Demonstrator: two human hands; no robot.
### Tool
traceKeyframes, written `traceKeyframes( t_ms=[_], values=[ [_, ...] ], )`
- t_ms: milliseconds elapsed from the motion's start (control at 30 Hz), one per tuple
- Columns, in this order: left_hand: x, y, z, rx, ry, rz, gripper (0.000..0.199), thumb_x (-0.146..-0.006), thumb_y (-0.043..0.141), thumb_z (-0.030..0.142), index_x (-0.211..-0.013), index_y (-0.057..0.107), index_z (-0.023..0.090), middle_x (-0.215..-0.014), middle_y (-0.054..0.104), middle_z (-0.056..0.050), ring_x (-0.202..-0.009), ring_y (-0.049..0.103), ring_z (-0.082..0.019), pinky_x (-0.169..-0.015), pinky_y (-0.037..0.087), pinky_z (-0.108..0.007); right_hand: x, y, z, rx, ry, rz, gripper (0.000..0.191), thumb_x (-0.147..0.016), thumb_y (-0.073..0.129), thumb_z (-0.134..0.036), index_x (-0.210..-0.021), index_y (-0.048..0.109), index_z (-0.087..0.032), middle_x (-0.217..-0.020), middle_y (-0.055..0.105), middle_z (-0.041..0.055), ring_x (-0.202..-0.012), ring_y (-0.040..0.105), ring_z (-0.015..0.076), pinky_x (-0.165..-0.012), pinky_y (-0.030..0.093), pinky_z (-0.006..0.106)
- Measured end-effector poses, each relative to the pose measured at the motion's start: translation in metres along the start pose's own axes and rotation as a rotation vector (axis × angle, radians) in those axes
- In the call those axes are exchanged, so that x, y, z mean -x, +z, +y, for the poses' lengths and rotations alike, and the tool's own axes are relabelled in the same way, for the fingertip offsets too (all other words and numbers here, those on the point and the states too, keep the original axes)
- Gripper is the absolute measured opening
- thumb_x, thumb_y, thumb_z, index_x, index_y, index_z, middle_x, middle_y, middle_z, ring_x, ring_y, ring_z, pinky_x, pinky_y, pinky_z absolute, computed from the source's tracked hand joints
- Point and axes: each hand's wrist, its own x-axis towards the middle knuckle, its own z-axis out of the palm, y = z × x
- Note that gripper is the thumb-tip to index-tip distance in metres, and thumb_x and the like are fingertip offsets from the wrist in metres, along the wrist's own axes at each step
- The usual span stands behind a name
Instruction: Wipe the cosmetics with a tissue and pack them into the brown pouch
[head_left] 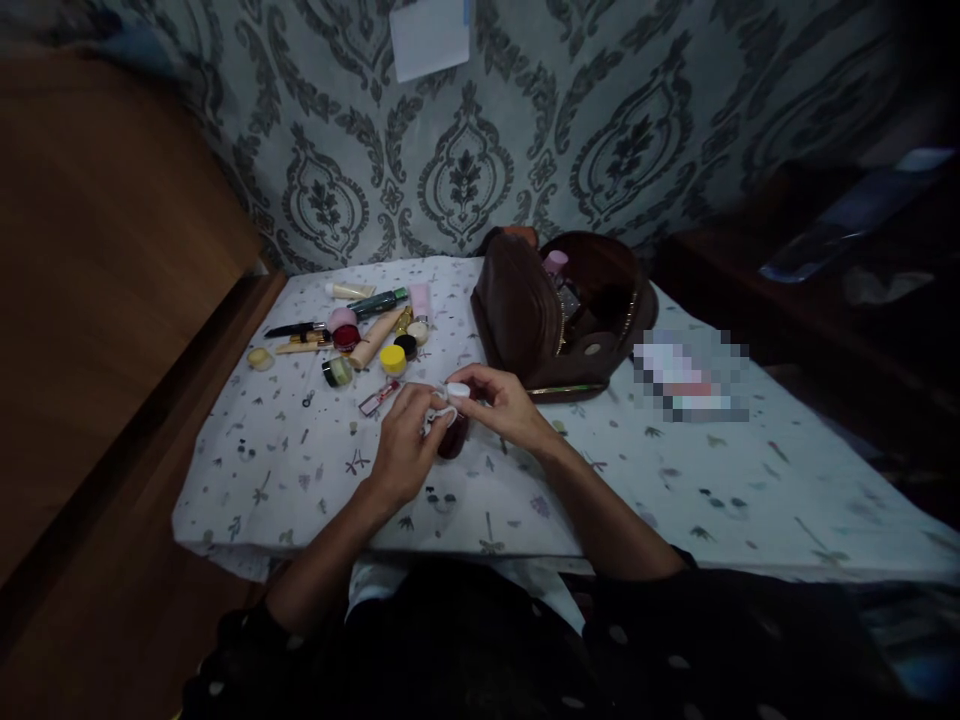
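"How far along are we?"

"Under way, we would judge, and not finished; our right hand [499, 400] pinches a white cap [459, 390] between thumb and fingers; our left hand [407, 432] has thumb and forefinger pressed together on a small white piece [447, 413]; both meet at the top of a dark red jar [454, 443], in front of us over the patterned cloth [495, 510]."

"Is the jar open, then?"

"We cannot tell; our fingers hide its mouth, so we would not call the cap on or off; nor can we say whether the jar stands or is held up."

"And what lies untouched?"

"Plenty, to our left: a yellow-lidded pot [392, 360], a beige tube [376, 338], a green tube [377, 304] and more, all clear of our hands; the brown bag [517, 310] stands open beyond our right hand, with a pink-topped item [555, 262] inside; so we see some pieces in the bag, many out on the cloth."
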Motion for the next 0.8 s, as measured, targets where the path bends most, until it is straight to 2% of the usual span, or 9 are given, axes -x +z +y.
traceKeyframes(
  t_ms=[167, 267, 333, 400, 467, 567, 667, 800],
  values=[
    [0.027, 0.006, -0.016, -0.018, -0.018, -0.098, 0.007, -0.094, 0.051, 0.019, -0.088, 0.055, 0.021, -0.097, 0.056, -0.005, -0.097, 0.057, -0.019, -0.087, 0.047, -0.033, 0.0, -0.003, 0.0, 0.048, 0.022, 0.013, 0.034, -0.079, 0.069, -0.049, -0.094, 0.065, -0.019, -0.076, 0.061, 0.0013, -0.067, 0.051, 0.0144, -0.063, 0.041, 0.027],
    [0.044, 0.001, -0.026, -0.037, -0.052, -0.193, 0.007, -0.093, 0.051, 0.018, -0.087, 0.055, 0.021, -0.092, 0.056, -0.004, -0.089, 0.057, -0.019, -0.082, 0.048, -0.032, 0.0, -0.003, 0.0, 0.082, -0.006, 0.028, 0.032, -0.08, 0.069, -0.047, -0.096, 0.067, -0.019, -0.075, 0.059, 0.0007, -0.063, 0.048, 0.0132, -0.06, 0.039, 0.027],
    [0.046, -0.005, -0.027, -0.039, -0.064, -0.227, 0.008, -0.093, 0.052, 0.018, -0.087, 0.056, 0.021, -0.089, 0.057, -0.003, -0.086, 0.057, -0.019, -0.079, 0.048, -0.031, -0.001, -0.004, -0.001, 0.111, -0.043, 0.038, 0.031, -0.079, 0.07, -0.046, -0.095, 0.069, -0.019, -0.077, 0.059, 0.0014, -0.063, 0.048, 0.013, -0.059, 0.038, 0.027],
    [0.038, -0.01, -0.022, -0.02, -0.071, -0.174, 0.007, -0.093, 0.053, 0.019, -0.087, 0.056, 0.021, -0.09, 0.058, -0.003, -0.089, 0.058, -0.019, -0.08, 0.048, -0.031, -0.001, -0.004, -0.003, 0.127, -0.072, 0.041, 0.03, -0.079, 0.071, -0.046, -0.094, 0.069, -0.019, -0.079, 0.059, 0.0022, -0.064, 0.049, 0.0131, -0.059, 0.039, 0.027],
    [0.025, -0.011, -0.014, 0.007, -0.072, -0.056, 0.005, -0.093, 0.055, 0.021, -0.088, 0.057, 0.021, -0.091, 0.06, -0.003, -0.093, 0.059, -0.019, -0.084, 0.048, -0.031, -0.001, -0.005, -0.004, 0.12, -0.085, 0.033, 0.03, -0.08, 0.071, -0.046, -0.094, 0.07, -0.019, -0.079, 0.058, 0.0022, -0.064, 0.049, 0.0133, -0.06, 0.04, 0.027],
    [0.006, -0.006, -0.006, 0.035, -0.062, 0.051, 0.002, -0.092, 0.058, 0.023, -0.091, 0.057, 0.022, -0.095, 0.06, -0.003, -0.098, 0.058, -0.02, -0.088, 0.046, -0.032, 0.0, -0.005, -0.006, 0.1, -0.091, 0.006, 0.031, -0.081, 0.07, -0.046, -0.095, 0.07, -0.019, -0.078, 0.058, 0.002, -0.064, 0.049, 0.0135, -0.06, 0.04, 0.028],
    [0.004, 0.003, -0.007, 0.057, -0.069, 0.028, 0.003, -0.091, 0.057, 0.023, -0.091, 0.055, 0.021, -0.094, 0.058, -0.003, -0.095, 0.057, -0.019, -0.086, 0.045, -0.031, 0.0, -0.007, -0.006, 0.101, -0.074, -0.017, 0.032, -0.081, 0.069, -0.047, -0.096, 0.07, -0.019, -0.078, 0.059, 0.0024, -0.064, 0.049, 0.0136, -0.061, 0.04, 0.028],
    [0.02, 0.01, -0.018, 0.071, -0.181, -0.052, 0.006, -0.091, 0.057, 0.023, -0.088, 0.053, 0.021, -0.087, 0.056, -0.001, -0.083, 0.056, -0.017, -0.076, 0.044, -0.028, -0.001, -0.01, -0.004, 0.115, -0.056, -0.02, 0.032, -0.082, 0.069, -0.047, -0.097, 0.07, -0.018, -0.078, 0.06, 0.0022, -0.064, 0.049, 0.0132, -0.06, 0.04, 0.027]
  ],
)
